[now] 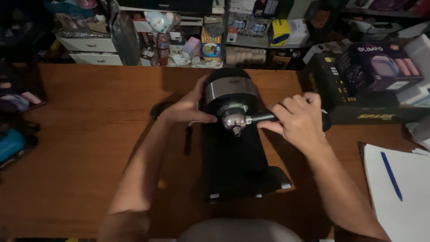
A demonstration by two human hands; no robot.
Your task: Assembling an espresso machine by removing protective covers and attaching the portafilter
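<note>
The right hand (299,118) grips the black handle (264,118) of the coffee machine (233,134); the left hand (190,107) lies open against its side.

Black espresso machine (233,134) lying on its back on brown wooden table (89,148). Left hand (190,107) pressed against machine's side by silver band. Right hand (300,118) wrapped around black portafilter handle (264,118), chrome filter head (235,122) seated in group. White paper (403,197) with blue pen (391,175) at right.
</note>
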